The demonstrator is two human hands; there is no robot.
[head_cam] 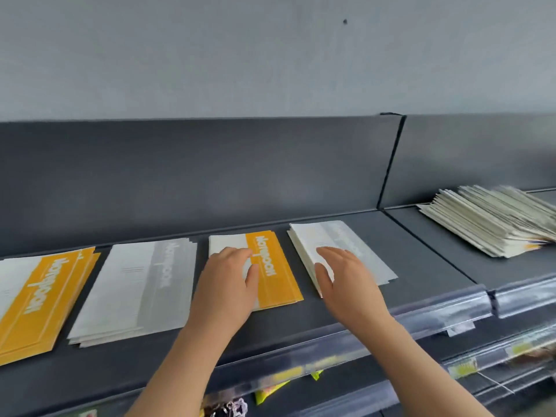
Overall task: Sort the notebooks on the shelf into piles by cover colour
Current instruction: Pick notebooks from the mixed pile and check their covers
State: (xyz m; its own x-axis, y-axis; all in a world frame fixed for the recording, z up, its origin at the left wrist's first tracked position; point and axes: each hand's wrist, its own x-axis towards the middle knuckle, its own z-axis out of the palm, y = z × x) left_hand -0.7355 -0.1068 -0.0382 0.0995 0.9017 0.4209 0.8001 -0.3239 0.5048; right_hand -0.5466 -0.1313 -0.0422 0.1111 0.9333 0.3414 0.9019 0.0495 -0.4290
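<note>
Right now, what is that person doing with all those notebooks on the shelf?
A person is sorting notebooks by cover colour on a dark shelf. The left hand rests on a small orange pile, and the right hand lies flat on a grey pile beside it. Further left sit a second grey pile and a larger orange pile. A big messy stack waits at the right end, apparently not yet sorted.

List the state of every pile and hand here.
Far-left orange pile: flat, fanned, untouched.
Left grey pile: flat, fanned, untouched.
Middle orange pile: flat, left hand resting on it.
Right grey pile: flat, right hand resting on it.
Right stack: messy, untouched.
</note>
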